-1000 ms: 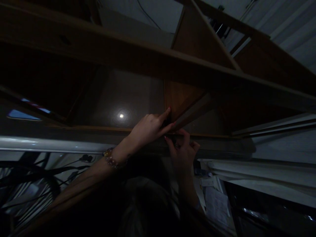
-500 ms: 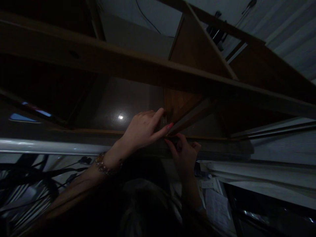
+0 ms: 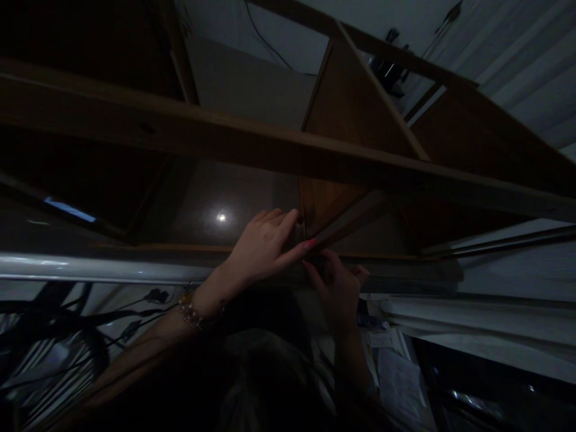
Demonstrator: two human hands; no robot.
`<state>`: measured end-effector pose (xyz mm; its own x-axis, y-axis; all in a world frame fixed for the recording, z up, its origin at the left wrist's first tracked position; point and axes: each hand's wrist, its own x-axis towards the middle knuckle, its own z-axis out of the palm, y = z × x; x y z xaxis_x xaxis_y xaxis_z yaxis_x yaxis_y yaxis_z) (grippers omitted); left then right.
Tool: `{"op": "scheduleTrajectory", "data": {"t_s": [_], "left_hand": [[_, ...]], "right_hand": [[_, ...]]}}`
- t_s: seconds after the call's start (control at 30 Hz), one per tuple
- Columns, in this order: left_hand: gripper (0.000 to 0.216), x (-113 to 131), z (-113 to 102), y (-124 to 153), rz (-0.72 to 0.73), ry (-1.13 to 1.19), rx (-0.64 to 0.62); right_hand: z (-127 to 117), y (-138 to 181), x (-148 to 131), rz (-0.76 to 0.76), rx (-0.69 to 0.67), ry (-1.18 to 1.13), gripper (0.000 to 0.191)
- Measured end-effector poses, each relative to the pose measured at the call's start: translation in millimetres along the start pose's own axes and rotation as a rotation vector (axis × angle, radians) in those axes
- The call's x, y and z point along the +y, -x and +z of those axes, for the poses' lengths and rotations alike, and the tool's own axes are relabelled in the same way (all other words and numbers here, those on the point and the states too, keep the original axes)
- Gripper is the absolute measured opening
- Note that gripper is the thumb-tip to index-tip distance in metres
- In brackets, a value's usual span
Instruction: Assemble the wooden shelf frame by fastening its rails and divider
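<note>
It is dark, and I look up into a brown wooden shelf unit. My left hand [image 3: 265, 246], with a bead bracelet [image 3: 191, 312] on the wrist, is closed on the lower front corner of an upright wooden divider [image 3: 333, 192]. Its fingers curl on the divider's left face and the red-nailed thumb points right beneath it. Just below, my right hand [image 3: 337, 285] is pinched at the front edge of the lower shelf board [image 3: 157, 249]. Whatever its fingers hold is hidden in shadow.
A long wooden shelf board [image 3: 225, 141] crosses above the hands. A glossy back panel shows a light reflection [image 3: 221, 217]. A silver rail [image 3: 90, 268] runs along the left below the shelf. Dark cables [image 3: 135, 300] hang lower left, and papers [image 3: 396, 378] lie lower right.
My left index finger, raised along the divider before, has folded down with the other fingers. The right hand has stayed at the shelf edge, and the view has tilted slightly.
</note>
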<state>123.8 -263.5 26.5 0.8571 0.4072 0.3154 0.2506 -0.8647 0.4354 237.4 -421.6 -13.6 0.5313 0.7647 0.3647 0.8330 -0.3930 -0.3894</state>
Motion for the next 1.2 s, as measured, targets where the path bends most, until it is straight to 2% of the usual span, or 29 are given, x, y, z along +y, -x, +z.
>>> {"op": "scheduleTrajectory", "data": {"t_s": [0.13, 0.47, 0.6, 0.8, 1.0, 1.1, 1.2], "left_hand": [[0.058, -2, 5, 3, 0.028, -0.017, -0.012], [0.062, 4, 5, 6, 0.053, -0.119, -0.034], [0.067, 4, 9, 14, 0.109, -0.185, -0.067], [0.045, 0, 13, 17, 0.195, -0.263, -0.112], [0.033, 2, 12, 13, 0.196, -0.259, -0.115], [0.033, 1, 11, 13, 0.201, -0.255, -0.120], [0.041, -1, 6, 11, 0.188, -0.228, -0.118]], "right_hand": [[0, 2, -2, 0.025, -0.010, 0.008, 0.037], [1, 2, 1, 0.014, -0.017, 0.052, 0.045], [-1, 1, 2, -0.002, -0.027, 0.038, 0.044], [-2, 0, 6, -0.005, -0.048, 0.020, 0.039], [-5, -2, 9, -0.032, -0.068, 0.012, 0.034], [-6, -3, 9, -0.027, -0.069, 0.017, 0.033], [-5, -3, 9, -0.053, -0.066, 0.029, 0.032]]}}
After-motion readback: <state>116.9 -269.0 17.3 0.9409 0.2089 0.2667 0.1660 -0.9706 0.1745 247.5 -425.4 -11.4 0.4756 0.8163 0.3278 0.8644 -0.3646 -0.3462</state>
